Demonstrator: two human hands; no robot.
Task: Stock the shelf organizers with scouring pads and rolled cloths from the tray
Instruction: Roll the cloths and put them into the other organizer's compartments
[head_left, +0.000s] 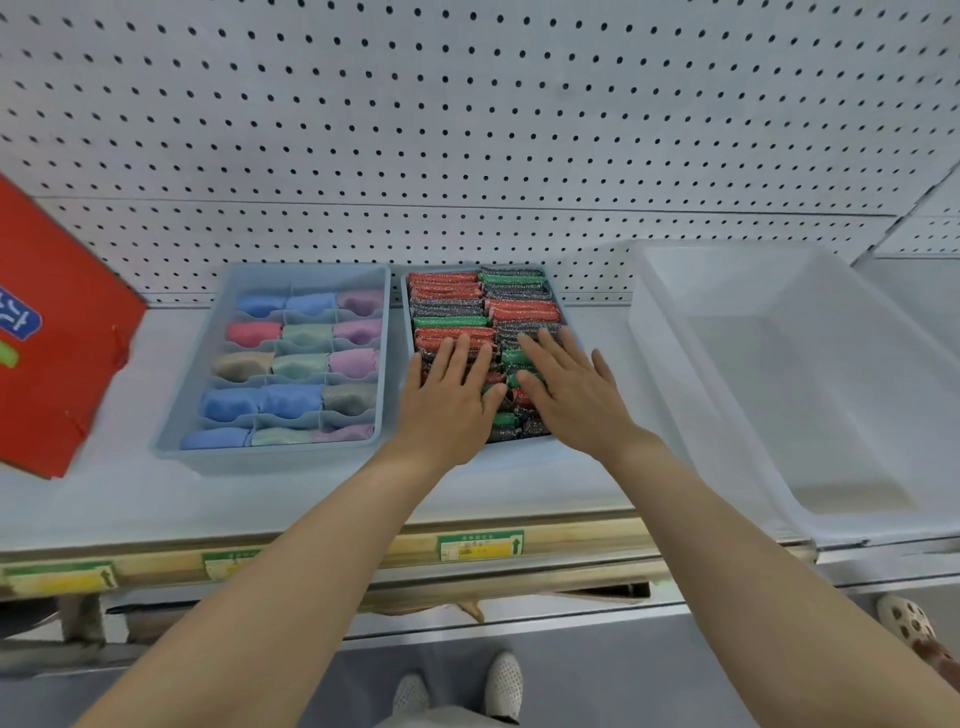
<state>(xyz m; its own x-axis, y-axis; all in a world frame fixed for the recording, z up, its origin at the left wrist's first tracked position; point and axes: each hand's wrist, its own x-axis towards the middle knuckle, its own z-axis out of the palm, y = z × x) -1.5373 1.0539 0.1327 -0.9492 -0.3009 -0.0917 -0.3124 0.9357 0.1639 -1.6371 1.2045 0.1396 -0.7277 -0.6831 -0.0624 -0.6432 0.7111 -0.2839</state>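
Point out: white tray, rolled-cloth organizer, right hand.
white tray (670, 332), head view, on its left wall.
rolled-cloth organizer (270, 451), head view, on its front rim.
right hand (576, 392), head view, on the back of the hand, flat on the scouring pads (447, 285).

Both bare arms reach forward over the scouring pad organizer (408, 312). The left hand (451, 395) and right hand (574, 389) lie flat side by side on its near half, palms down, fingers straight.
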